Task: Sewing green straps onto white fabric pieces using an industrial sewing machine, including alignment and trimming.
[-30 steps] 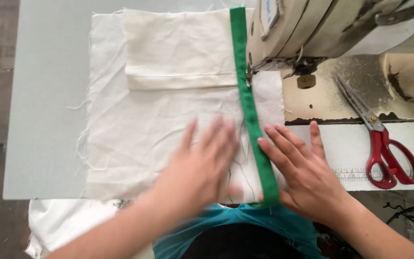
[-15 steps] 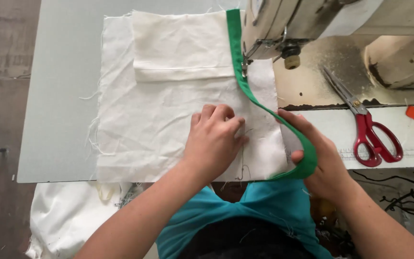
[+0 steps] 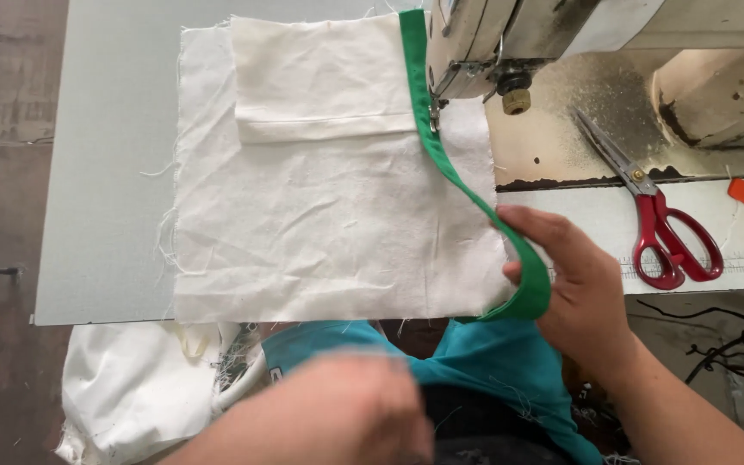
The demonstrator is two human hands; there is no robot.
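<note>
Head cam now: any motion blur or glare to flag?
Head view: the left hand is smeared by motion blur at the bottom edge; the right hand, green strip and cream fabric are sharp. Bright warm light washes out the sewing machine base; red scissors stay crisp.
</note>
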